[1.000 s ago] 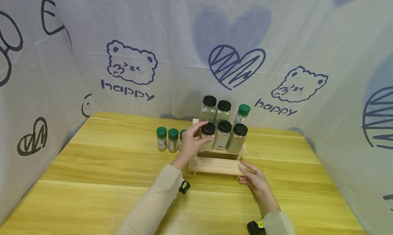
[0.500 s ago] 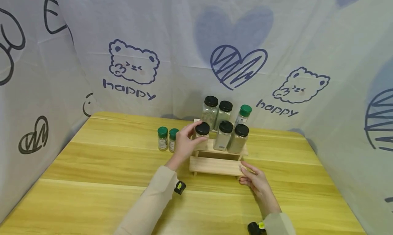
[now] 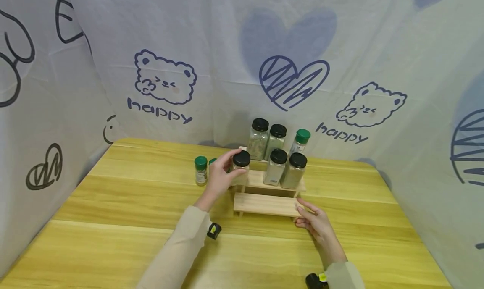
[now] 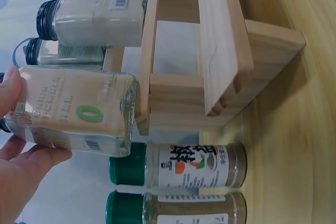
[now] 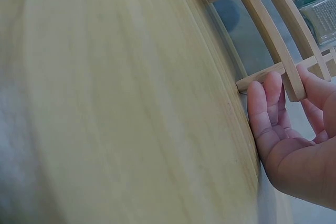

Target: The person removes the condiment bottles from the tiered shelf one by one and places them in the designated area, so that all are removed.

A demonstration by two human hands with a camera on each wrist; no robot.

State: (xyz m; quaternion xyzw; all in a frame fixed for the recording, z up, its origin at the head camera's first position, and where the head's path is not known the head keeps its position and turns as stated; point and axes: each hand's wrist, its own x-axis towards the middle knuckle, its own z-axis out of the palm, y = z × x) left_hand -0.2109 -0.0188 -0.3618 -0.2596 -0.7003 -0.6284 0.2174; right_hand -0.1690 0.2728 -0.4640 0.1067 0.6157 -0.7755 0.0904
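1. Here, a person's left hand grips a black-lidded jar, fingers closed around its upper part.
2. Long axis near vertical, the jar sits at the left end of the middle shelf of a wooden rack; base contact is unclear.
3. The right hand, farther off, holds the low shelf, fingers curled around its right end.

Held jar left of two jars on middle rack tier; more jars behind; bottles farther left.

A black-lidded, square glass jar — beige inside, roughly upright — at the left end of a stepped, pale-wood rack.
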